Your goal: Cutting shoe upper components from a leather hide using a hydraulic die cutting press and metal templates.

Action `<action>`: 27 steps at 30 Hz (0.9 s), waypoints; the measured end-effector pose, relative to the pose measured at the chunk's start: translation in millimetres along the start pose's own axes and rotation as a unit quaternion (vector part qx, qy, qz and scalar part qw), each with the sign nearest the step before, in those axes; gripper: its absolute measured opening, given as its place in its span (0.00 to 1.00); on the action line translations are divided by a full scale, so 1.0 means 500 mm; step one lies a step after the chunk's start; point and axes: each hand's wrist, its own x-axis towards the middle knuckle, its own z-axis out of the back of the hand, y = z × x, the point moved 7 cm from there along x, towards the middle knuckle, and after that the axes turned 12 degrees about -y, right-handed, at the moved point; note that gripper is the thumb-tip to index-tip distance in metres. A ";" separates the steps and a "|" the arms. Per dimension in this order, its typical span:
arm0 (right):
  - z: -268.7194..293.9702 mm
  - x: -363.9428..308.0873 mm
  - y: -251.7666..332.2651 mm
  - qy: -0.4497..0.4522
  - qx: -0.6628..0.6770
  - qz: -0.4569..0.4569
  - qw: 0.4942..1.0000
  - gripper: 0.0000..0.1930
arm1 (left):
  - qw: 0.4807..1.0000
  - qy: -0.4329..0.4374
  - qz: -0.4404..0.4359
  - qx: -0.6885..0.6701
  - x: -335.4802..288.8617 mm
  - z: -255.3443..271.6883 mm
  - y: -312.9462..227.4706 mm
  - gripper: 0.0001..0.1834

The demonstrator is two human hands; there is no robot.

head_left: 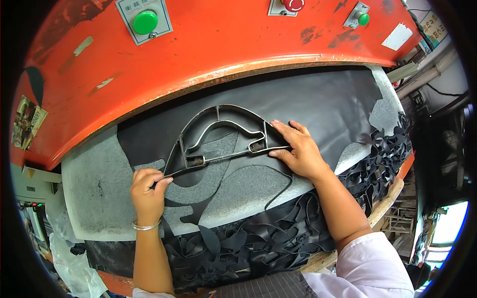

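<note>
A steel cutting die, an arched frame of thin metal band with a curved inner band and short struts, lies across my middle view. It rests partly over a black leather sheet and partly over cut-out gaps baring the grey cutting board. My left hand, with a bangle at its wrist, pinches the die's left tip between thumb and fingers. At the other end, my right hand grips the die, thumb at the lower bar and fingers over the upper band, hiding the right tip.
Beyond the board stands an orange-red press with a large green button, a red button and a smaller green button. Black leather scraps heap along the near edge and right side. Clear plastic hangs at lower left.
</note>
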 end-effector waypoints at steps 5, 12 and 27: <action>0.004 0.010 -0.010 -0.016 -0.005 0.025 1.000 0.33 | 1.000 -0.013 0.014 0.024 0.008 -0.006 -0.001 0.07; 0.002 -0.014 0.004 -0.008 0.003 0.003 1.000 0.32 | 0.998 0.010 0.047 0.032 -0.008 0.008 0.006 0.08; 0.275 -0.101 -0.037 -0.360 0.380 -0.187 0.831 0.26 | 0.991 -0.109 0.019 0.072 -0.093 0.113 -0.162 0.12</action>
